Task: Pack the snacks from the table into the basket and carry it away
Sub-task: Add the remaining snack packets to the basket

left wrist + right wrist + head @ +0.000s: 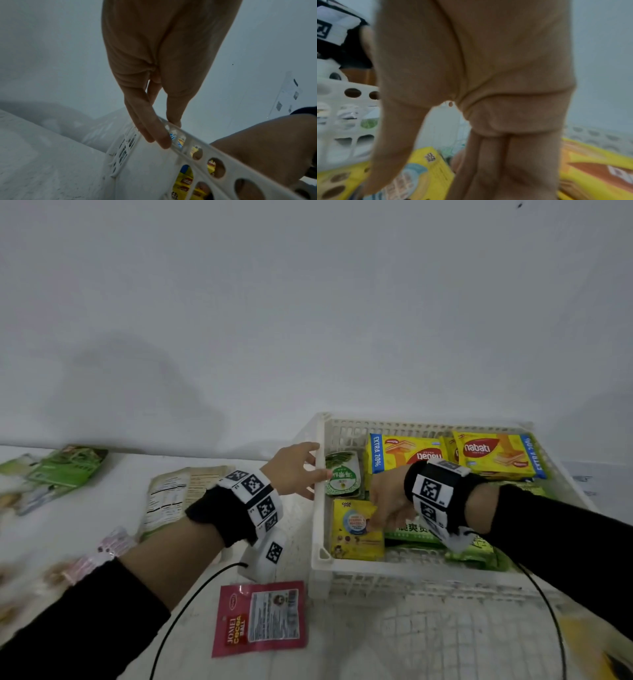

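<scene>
Down at six o'clock a red packet [261,618] waits on the table [102,508] while the left hand [295,468] pinches the basket [404,571] rim and the right hand [388,501], fingers pinching, sets a yellow box [356,530] inside at three o'clock; packing is under way, and the next move should be grabbing that packet.

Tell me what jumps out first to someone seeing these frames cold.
The white basket at right, already crowded with yellow wafer packs along its far side. Both hands are at it: the left hand pinches the left rim, the right hand reaches inside onto a small yellow box. A red cocoa ball packet lies on the table in front of the basket.
</scene>
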Demonstrator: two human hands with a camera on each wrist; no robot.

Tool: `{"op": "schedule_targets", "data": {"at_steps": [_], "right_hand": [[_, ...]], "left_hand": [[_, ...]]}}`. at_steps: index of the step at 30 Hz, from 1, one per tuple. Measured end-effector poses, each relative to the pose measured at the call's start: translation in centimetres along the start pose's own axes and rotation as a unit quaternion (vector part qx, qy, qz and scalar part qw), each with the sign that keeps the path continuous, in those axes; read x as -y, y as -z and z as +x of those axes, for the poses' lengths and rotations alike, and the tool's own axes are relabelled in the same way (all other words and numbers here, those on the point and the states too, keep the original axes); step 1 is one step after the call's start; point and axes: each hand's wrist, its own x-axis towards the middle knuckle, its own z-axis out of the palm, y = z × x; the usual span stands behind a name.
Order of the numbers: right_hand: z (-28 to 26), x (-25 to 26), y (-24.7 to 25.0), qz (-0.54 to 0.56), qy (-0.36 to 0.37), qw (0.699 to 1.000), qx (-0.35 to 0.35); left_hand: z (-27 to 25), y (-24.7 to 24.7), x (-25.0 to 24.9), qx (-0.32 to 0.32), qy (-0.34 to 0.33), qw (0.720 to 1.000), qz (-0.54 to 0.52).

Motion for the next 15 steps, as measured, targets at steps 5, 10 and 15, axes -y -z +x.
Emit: {"op": "schedule_targets", "data": {"at_steps": [5, 10, 15], "right_hand": [[0.5, 0.9, -0.7, -0.017, 0.033, 0.998, 0.043], [0.7, 0.4, -1.1, 0.024, 0.027, 0.999, 0.021], [-0.2, 0.3, -1.2, 0.030, 0.034, 0.999, -0.002]], "left_hand": [[0.0, 0.0, 0.3, 0.000, -0.002, 1.000, -0.019], [0.0, 0.0, 0.8, 0.000, -0.006, 0.999, -0.052], [-0.8, 0.0, 1.1, 0.009, -0.026, 0.997, -0.070]]}}
